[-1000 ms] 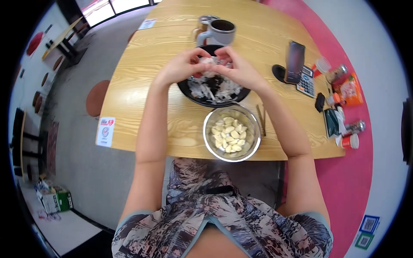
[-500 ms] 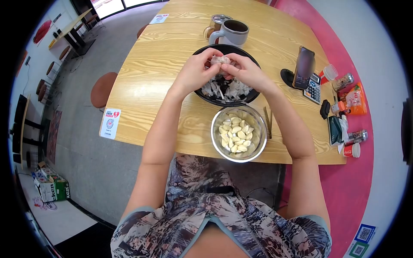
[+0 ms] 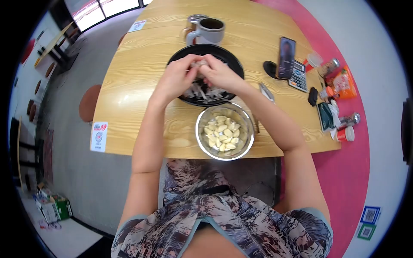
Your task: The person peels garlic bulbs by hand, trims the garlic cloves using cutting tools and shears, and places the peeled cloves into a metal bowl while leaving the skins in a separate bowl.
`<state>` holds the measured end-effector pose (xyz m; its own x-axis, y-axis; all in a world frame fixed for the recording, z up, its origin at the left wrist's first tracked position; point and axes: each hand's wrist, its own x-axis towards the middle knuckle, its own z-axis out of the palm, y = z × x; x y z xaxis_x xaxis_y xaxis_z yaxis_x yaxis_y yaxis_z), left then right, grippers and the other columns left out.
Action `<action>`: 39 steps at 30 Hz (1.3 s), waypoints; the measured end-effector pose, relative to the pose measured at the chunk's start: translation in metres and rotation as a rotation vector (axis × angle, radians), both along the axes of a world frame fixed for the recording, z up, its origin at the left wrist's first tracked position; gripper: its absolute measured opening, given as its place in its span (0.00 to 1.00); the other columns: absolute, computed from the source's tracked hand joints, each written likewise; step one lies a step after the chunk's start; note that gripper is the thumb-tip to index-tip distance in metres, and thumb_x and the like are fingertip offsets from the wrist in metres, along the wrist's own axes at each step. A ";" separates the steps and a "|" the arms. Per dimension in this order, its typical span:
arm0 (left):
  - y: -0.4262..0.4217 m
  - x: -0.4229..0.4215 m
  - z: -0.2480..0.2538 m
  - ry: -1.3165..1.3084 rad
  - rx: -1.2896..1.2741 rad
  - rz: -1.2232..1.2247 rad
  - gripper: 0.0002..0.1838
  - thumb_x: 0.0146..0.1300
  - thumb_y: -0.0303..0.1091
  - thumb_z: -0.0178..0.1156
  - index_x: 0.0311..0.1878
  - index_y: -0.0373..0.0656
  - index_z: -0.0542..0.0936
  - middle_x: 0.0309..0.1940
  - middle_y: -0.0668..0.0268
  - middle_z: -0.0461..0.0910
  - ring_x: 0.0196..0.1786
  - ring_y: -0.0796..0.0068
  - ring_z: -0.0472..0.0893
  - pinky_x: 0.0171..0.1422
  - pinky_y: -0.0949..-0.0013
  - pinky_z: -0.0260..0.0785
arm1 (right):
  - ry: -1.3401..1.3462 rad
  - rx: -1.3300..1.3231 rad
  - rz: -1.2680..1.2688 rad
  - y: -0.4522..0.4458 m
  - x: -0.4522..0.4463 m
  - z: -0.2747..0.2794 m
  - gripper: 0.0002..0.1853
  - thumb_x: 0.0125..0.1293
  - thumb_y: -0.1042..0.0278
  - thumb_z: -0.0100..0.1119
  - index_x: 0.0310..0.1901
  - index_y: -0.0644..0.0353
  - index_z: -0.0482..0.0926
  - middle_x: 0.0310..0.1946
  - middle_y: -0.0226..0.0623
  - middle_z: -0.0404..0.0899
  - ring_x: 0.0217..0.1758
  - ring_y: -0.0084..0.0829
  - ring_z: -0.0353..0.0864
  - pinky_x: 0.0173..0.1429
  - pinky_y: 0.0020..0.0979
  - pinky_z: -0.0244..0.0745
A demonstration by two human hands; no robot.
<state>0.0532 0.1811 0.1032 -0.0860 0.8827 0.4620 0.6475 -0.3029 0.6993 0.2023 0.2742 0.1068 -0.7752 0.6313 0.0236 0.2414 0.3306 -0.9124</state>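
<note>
My left hand (image 3: pixel 177 78) and my right hand (image 3: pixel 220 76) meet over a black bowl (image 3: pixel 235 64). Between their curled fingers is a whitish garlic bulb (image 3: pixel 199 63), mostly covered by the fingers. Papery garlic skins (image 3: pixel 205 93) lie in the black bowl below them. Closer to my body, at the table's front edge, stands a steel bowl (image 3: pixel 203 145) containing several peeled garlic cloves (image 3: pixel 222 133).
Behind the black bowl are a grey mug (image 3: pixel 211 31) and a glass jar (image 3: pixel 196 18). To the right stand a phone (image 3: pixel 285 58) on a holder, a calculator (image 3: pixel 297 76) and a tissue pack (image 3: pixel 325 116). A metal utensil (image 3: pixel 266 92) lies beside my right forearm.
The view has shifted, so the table things appear further left. Both hands stay over the black bowl with the garlic bulb, and my right hand has turned further over it.
</note>
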 end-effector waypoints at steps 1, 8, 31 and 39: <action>0.002 0.000 -0.001 -0.016 0.040 -0.004 0.13 0.64 0.27 0.57 0.51 0.40 0.78 0.39 0.50 0.83 0.41 0.51 0.83 0.42 0.58 0.75 | -0.006 -0.005 -0.015 0.001 -0.002 -0.001 0.20 0.68 0.60 0.50 0.51 0.69 0.69 0.36 0.45 0.79 0.32 0.30 0.80 0.36 0.33 0.77; 0.002 0.003 0.002 -0.001 0.035 0.084 0.09 0.64 0.27 0.55 0.48 0.38 0.75 0.38 0.50 0.82 0.41 0.52 0.83 0.44 0.58 0.74 | -0.133 0.122 -0.084 0.003 -0.021 -0.003 0.24 0.68 0.54 0.42 0.50 0.71 0.70 0.47 0.63 0.79 0.54 0.57 0.79 0.57 0.47 0.72; 0.001 0.005 0.004 -0.197 -0.103 -0.022 0.14 0.73 0.29 0.48 0.56 0.38 0.78 0.27 0.63 0.80 0.23 0.79 0.75 0.29 0.74 0.69 | 0.096 -0.164 -0.041 -0.003 -0.012 0.002 0.15 0.71 0.60 0.46 0.42 0.66 0.73 0.27 0.36 0.76 0.22 0.24 0.74 0.22 0.28 0.71; 0.008 0.005 -0.009 0.069 0.005 0.081 0.12 0.70 0.30 0.51 0.52 0.40 0.79 0.36 0.52 0.82 0.37 0.55 0.82 0.43 0.58 0.73 | 0.107 -0.331 -0.106 -0.004 -0.018 0.002 0.12 0.65 0.63 0.46 0.31 0.62 0.75 0.18 0.31 0.71 0.17 0.23 0.68 0.20 0.26 0.62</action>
